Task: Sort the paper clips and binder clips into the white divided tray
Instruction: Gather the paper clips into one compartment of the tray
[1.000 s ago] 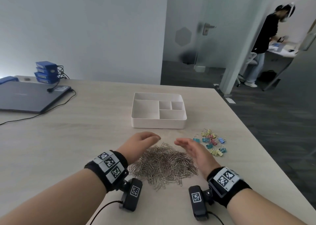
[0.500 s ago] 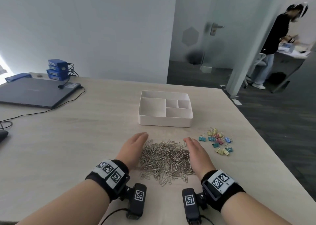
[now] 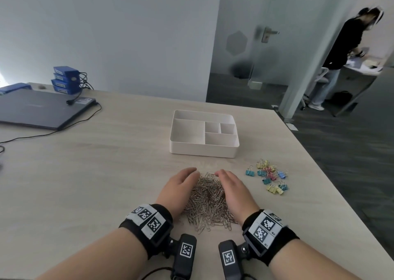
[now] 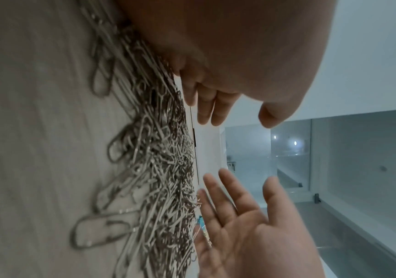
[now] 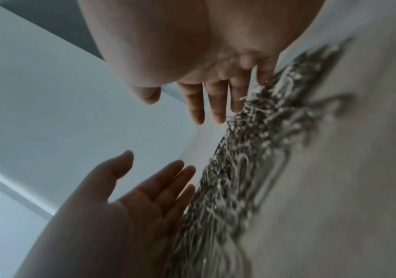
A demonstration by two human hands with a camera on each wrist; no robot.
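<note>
A heap of silver paper clips (image 3: 207, 201) lies on the table near its front edge. My left hand (image 3: 184, 179) presses on the heap's left side and my right hand (image 3: 230, 181) on its right side, palms facing each other. Fingers are straight and nearly meet at the far end; neither hand holds anything. The left wrist view shows the paper clips (image 4: 159, 169) piled between both palms. The white divided tray (image 3: 203, 151) stands empty just beyond the heap. Small coloured binder clips (image 3: 268, 178) lie scattered to the right of my right hand.
A shut laptop (image 3: 42, 109) with a cable and stacked blue boxes (image 3: 64, 79) sit at the far left. The table's right edge (image 3: 319, 173) runs close past the binder clips. A person (image 3: 341, 56) stands at another desk behind glass.
Both hands have come down and moved towards each other, pushing the spread-out paper clips into a narrower, taller heap. The tray and binder clips have not moved.
</note>
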